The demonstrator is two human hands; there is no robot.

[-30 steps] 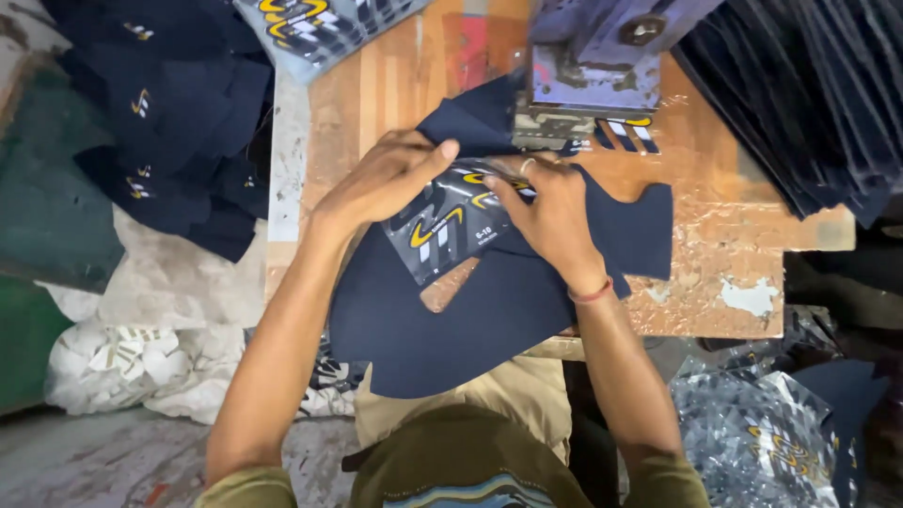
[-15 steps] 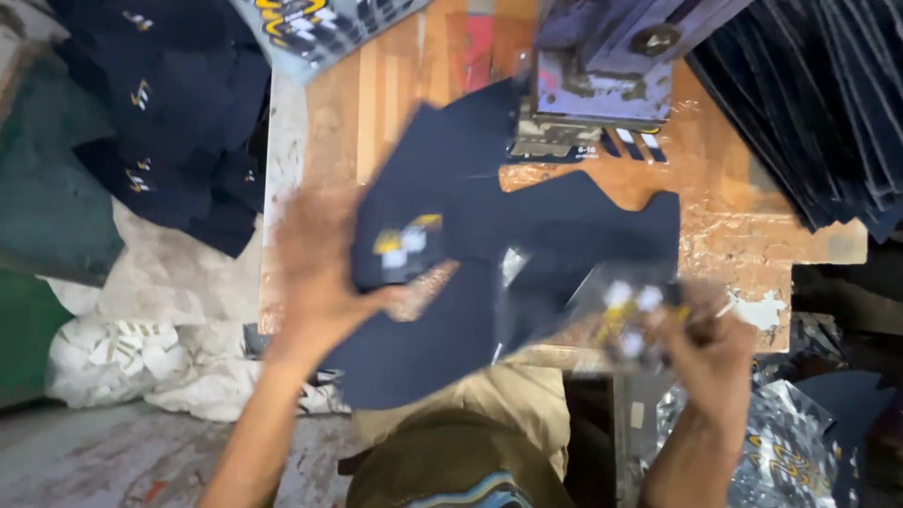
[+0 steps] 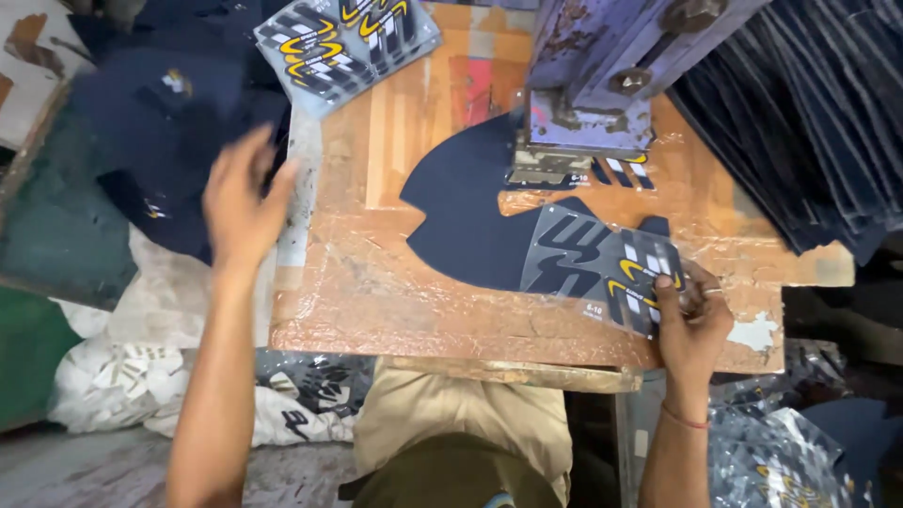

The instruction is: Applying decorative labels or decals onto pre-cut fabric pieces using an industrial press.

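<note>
My right hand [image 3: 691,325] pinches the near corner of a clear printed transfer sheet [image 3: 602,263] with grey, yellow and white marks. The sheet lies partly over a dark navy fabric piece [image 3: 466,212] on the worn wooden table [image 3: 376,282]. The far end of that fabric sits under the purple metal press [image 3: 602,85]. My left hand [image 3: 243,202] hangs open over the table's left edge, fingers spread, next to a heap of navy fabric pieces [image 3: 160,122] with small prints. Nothing is in it.
A stack of printed transfer sheets [image 3: 343,42] lies at the table's far left corner. Dark fabric pieces [image 3: 809,122] are piled at the right. White printed scraps [image 3: 122,376] lie on the floor at the left, and plastic sheets [image 3: 781,452] at the lower right.
My left hand carried a printed navy piece off to the left heap and is now empty. My right hand brought a fresh transfer sheet onto the navy fabric under the press.
</note>
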